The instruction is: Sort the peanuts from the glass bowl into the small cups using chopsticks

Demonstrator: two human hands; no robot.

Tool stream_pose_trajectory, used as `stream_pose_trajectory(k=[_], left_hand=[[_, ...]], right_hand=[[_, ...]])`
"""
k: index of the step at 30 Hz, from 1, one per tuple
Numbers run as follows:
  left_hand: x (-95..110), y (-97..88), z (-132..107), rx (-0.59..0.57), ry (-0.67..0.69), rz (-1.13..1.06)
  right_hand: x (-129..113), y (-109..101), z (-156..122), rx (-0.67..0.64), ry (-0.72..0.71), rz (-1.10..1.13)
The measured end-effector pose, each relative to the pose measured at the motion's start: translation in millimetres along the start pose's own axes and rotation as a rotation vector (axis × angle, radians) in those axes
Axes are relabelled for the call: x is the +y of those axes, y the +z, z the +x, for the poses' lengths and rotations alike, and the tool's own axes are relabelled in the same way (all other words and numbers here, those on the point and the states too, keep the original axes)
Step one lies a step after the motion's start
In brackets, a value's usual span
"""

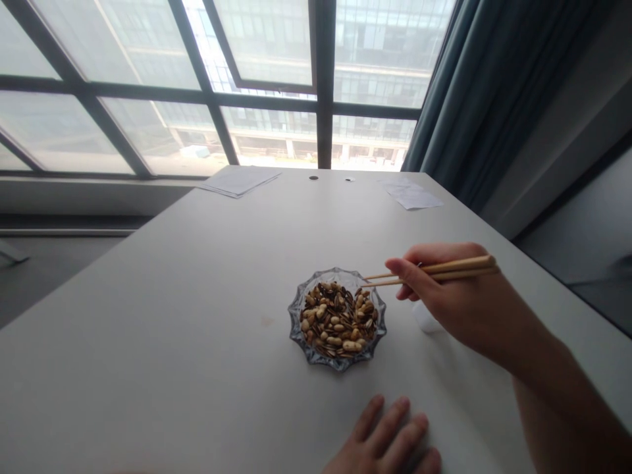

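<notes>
My right grip [444, 296] is closed on the wooden chopsticks [444, 270], tips level at the glass bowl [299, 322] of peanuts and sunflower seeds [338, 322]; my left hand [380, 441] lies open on the table [172, 329].

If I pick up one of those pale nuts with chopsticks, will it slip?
The pale nut looks light, and its smooth, rounded surface will probably roll or slip between the chopsticks. Resting among striped seeds, it may shift them as it lifts.

The right hand [464, 296] holds wooden chopsticks [434, 271] at a glass dish [296, 316] of peanuts [336, 322]; the left hand [385, 438] rests on the table [148, 329].
</notes>
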State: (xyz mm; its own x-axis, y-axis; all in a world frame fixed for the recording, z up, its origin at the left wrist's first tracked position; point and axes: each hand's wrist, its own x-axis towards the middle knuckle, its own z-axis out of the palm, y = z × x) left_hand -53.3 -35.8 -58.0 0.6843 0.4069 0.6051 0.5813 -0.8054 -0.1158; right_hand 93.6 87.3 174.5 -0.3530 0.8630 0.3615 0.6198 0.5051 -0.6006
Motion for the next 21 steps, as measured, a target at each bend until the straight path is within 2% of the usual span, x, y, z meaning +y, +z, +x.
stream_pose_trajectory(k=[8, 16, 21], left_hand=[[0, 2.0, -1, 0.012, 0.0, 0.004], [0, -2.0, 0, -0.001, -0.003, -0.008], [0, -2.3, 0, -0.025, 0.01, -0.003]], right_hand=[[-1, 7, 5, -0.14, -0.049, -0.02], [0, 11, 7, -0.247, -0.04, -0.031], [7, 16, 9, -0.313, -0.109, 0.018]])
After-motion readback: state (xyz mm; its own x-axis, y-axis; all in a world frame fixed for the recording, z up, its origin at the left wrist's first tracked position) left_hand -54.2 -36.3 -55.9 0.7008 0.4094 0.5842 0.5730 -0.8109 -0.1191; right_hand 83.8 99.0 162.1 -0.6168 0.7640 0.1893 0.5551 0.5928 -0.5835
